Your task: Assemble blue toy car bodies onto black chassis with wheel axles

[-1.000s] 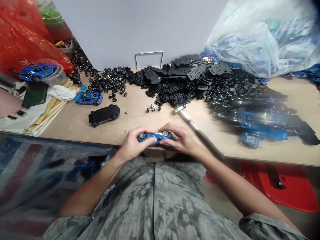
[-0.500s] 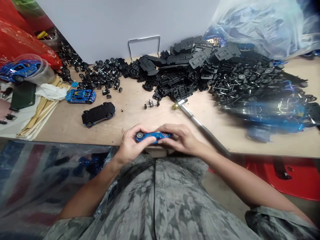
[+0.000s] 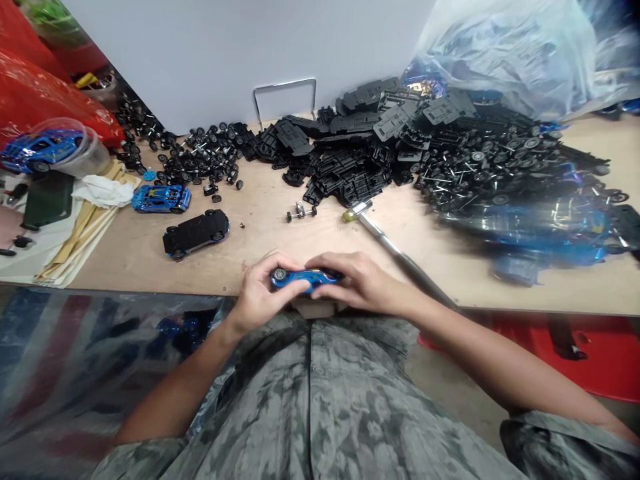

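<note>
A blue toy car (image 3: pixel 305 277), seen from its side, is gripped between both hands at the table's front edge. My left hand (image 3: pixel 264 288) is closed round the end with the visible silver-spoked wheel, its thumb along the car's side. My right hand (image 3: pixel 357 283) pinches the other end and hides much of that part. Beyond the hands lies a small wheel-and-axle piece (image 3: pixel 301 212). To the right, a hammer (image 3: pixel 395 250) with a yellowish striking face points away from me. A toy car (image 3: pixel 197 234) rests upside down on the left, black underside up.
Black chassis parts (image 3: pixel 345 157) are heaped at the back, with loose wheels (image 3: pixel 205 153) left of them and wheel axles (image 3: pixel 480 160) to the right. A blue toy car (image 3: pixel 161 199) stands at left. Blurred blue parts in clear plastic (image 3: pixel 540 233) lie at right.
The right fingers have shifted slightly on the toy car and now cover more of its right wheel. The left hand keeps its hold. The view has tilted a little.
</note>
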